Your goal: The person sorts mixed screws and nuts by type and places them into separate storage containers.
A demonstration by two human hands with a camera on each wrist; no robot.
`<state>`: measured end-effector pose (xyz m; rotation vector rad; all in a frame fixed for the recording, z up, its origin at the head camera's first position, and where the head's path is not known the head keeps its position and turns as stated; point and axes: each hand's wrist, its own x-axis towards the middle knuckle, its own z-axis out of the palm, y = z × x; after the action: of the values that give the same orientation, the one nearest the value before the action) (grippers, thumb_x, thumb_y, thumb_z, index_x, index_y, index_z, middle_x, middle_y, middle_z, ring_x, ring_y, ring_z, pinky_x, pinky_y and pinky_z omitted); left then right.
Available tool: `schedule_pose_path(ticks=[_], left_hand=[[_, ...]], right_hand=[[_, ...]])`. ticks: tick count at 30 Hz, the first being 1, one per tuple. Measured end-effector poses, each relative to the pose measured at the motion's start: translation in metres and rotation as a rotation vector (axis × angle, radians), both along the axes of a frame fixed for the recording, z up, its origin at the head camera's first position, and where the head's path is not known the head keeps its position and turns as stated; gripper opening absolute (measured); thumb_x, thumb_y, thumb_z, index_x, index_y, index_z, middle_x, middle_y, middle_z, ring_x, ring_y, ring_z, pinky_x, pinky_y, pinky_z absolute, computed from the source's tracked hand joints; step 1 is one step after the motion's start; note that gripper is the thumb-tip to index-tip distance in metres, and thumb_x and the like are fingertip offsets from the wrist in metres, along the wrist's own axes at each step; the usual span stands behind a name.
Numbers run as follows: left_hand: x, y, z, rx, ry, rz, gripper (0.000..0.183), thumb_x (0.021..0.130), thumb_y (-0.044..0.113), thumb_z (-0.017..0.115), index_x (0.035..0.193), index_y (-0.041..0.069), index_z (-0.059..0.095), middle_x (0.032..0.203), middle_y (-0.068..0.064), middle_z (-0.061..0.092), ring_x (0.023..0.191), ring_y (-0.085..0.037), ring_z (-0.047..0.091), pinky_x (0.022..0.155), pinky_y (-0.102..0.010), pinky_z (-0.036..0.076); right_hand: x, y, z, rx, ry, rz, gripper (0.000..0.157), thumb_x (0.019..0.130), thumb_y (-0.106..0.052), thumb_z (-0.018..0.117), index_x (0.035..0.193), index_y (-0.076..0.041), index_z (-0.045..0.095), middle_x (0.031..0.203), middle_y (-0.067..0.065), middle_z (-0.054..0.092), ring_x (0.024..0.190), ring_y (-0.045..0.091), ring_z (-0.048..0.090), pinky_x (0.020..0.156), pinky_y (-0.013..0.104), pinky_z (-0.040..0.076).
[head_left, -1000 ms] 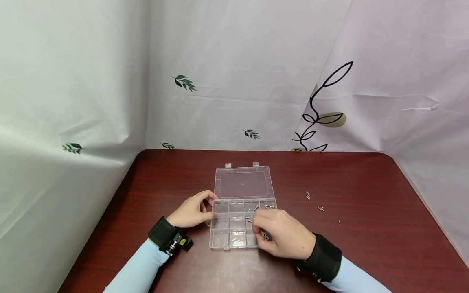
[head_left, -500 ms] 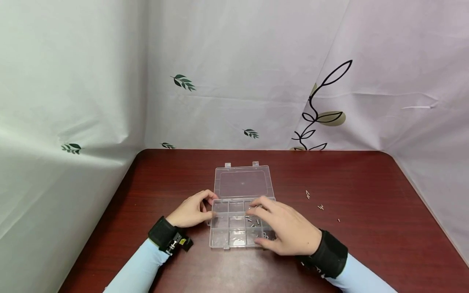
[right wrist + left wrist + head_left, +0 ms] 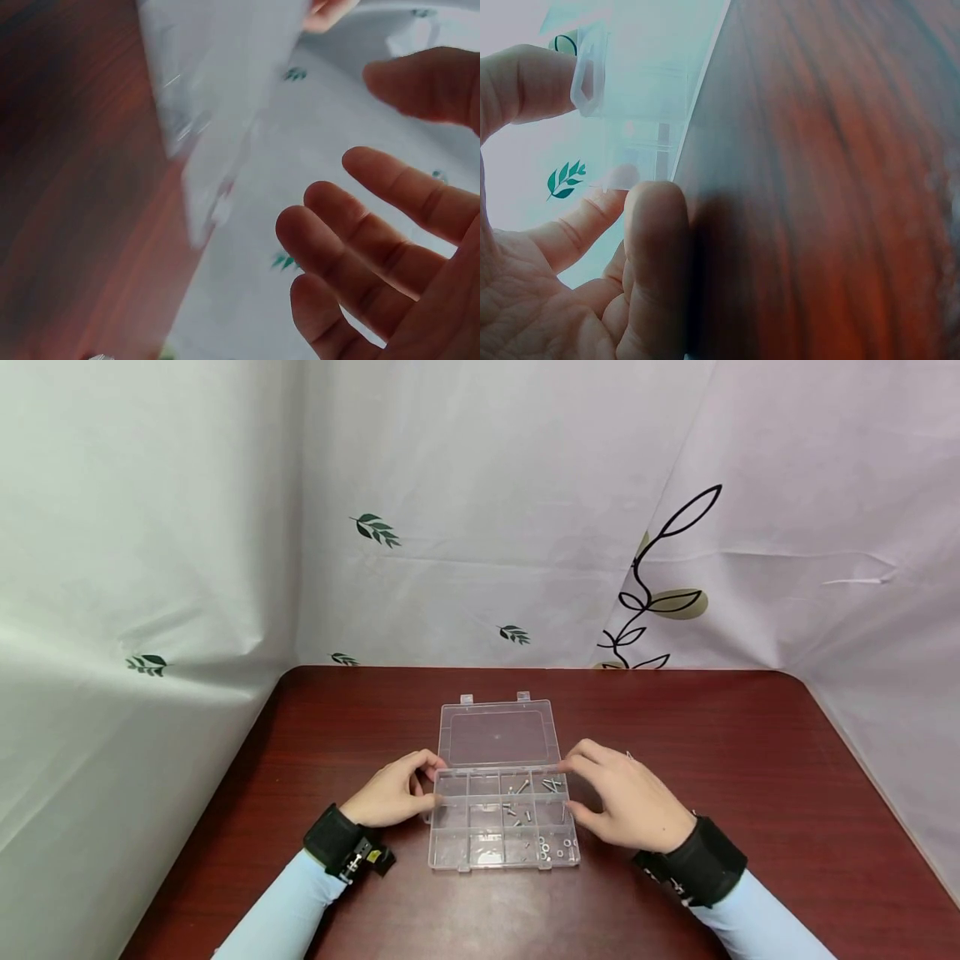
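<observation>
A clear plastic compartment box [image 3: 450, 850] lies on the table, its lid [image 3: 497, 735] folded back behind it. My left hand [image 3: 393, 789] holds the box's left side, the thumb by a small plastic loop [image 3: 590, 71] in the left wrist view. Several screws [image 3: 551, 785] lie in the right-hand compartments, and small rings [image 3: 545, 850], nuts or washers, sit in the front right one. Just off the box's right edge is my right hand [image 3: 630, 797], fingers spread and holding nothing. In the right wrist view the box [image 3: 217, 82] is blurred, apart from the fingers [image 3: 390, 195].
The dark red wooden table [image 3: 787, 793] extends on both sides of the box. A screw tip [image 3: 628, 755] shows behind my right hand, which blocks the area around it. A pale curtain [image 3: 465, 510] with leaf prints hangs beyond the table's far edge.
My right hand has come up out of the front right compartments, opened its fingers and moved right, uncovering the screws and rings. It now covers the table screws. The left hand stays put.
</observation>
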<state>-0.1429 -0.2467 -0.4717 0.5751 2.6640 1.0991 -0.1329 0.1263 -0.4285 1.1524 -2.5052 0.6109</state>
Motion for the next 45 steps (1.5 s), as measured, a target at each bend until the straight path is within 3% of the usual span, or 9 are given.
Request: schedule_pose_path(ticks=[5,10,14,18,22,29,41,45], left_hand=[[0.001,0.0,0.0,-0.002,0.003,-0.003,0.039,0.084,0.024,0.072,0.12,0.018,0.059,0.101,0.002,0.055,0.067,-0.01,0.055,0.065,-0.028,0.049],[0.002,0.0,-0.001,0.003,-0.006,-0.009,0.04,0.084,0.025,0.072,0.121,0.018,0.059,0.101,0.001,0.055,0.068,-0.01,0.055,0.066,-0.028,0.049],[0.002,-0.001,-0.002,0.011,-0.002,-0.005,0.039,0.083,0.025,0.072,0.12,0.019,0.059,0.101,0.002,0.056,0.069,-0.01,0.055,0.066,-0.028,0.049],[0.002,-0.001,-0.003,0.013,0.004,-0.007,0.039,0.083,0.025,0.072,0.12,0.019,0.059,0.101,0.002,0.056,0.069,-0.009,0.055,0.066,-0.028,0.049],[0.002,-0.002,-0.004,0.011,0.007,-0.01,0.039,0.084,0.025,0.072,0.12,0.018,0.059,0.101,0.001,0.055,0.07,-0.009,0.055,0.066,-0.028,0.05],[0.002,-0.001,-0.003,0.008,0.007,-0.009,0.039,0.084,0.024,0.072,0.12,0.019,0.059,0.101,0.002,0.055,0.071,-0.01,0.055,0.067,-0.028,0.05],[0.001,-0.001,-0.003,0.014,0.0,-0.017,0.038,0.084,0.023,0.071,0.12,0.018,0.058,0.1,0.001,0.055,0.071,-0.009,0.055,0.067,-0.028,0.05],[0.002,-0.001,-0.001,0.013,0.008,-0.02,0.038,0.084,0.021,0.071,0.12,0.017,0.059,0.1,-0.001,0.055,0.071,-0.01,0.055,0.066,-0.027,0.049]], right_hand=[[-0.002,0.036,-0.012,0.035,0.037,-0.138,0.035,0.074,-0.026,0.076,0.106,-0.012,0.069,0.097,-0.005,0.057,0.086,0.008,0.057,0.076,0.033,0.051],[0.003,0.077,-0.023,0.086,0.033,-0.297,0.03,0.072,-0.02,0.077,0.098,-0.009,0.069,0.091,-0.003,0.056,0.077,0.01,0.054,0.069,0.036,0.049],[0.013,0.103,-0.029,0.135,-0.041,-0.417,0.025,0.07,-0.018,0.077,0.091,-0.008,0.067,0.085,-0.002,0.054,0.069,0.011,0.051,0.063,0.038,0.047],[0.023,0.119,-0.031,0.18,-0.171,-0.485,0.021,0.072,-0.019,0.077,0.088,-0.01,0.066,0.08,-0.004,0.051,0.067,0.01,0.048,0.062,0.037,0.044],[0.029,0.124,-0.033,0.178,-0.226,-0.493,0.015,0.073,-0.015,0.076,0.083,-0.015,0.065,0.076,-0.008,0.05,0.066,0.008,0.046,0.059,0.035,0.042],[0.03,0.12,-0.037,0.167,-0.156,-0.478,0.023,0.068,-0.006,0.073,0.07,-0.023,0.057,0.067,-0.012,0.044,0.061,0.007,0.043,0.054,0.033,0.039],[0.032,0.109,-0.035,0.23,-0.306,-0.503,0.025,0.058,-0.01,0.068,0.063,-0.022,0.046,0.059,-0.01,0.04,0.054,0.012,0.038,0.051,0.031,0.033],[0.03,0.098,-0.037,0.227,-0.309,-0.48,0.027,0.056,-0.012,0.066,0.062,-0.024,0.043,0.057,-0.011,0.037,0.053,0.01,0.036,0.05,0.029,0.031]])
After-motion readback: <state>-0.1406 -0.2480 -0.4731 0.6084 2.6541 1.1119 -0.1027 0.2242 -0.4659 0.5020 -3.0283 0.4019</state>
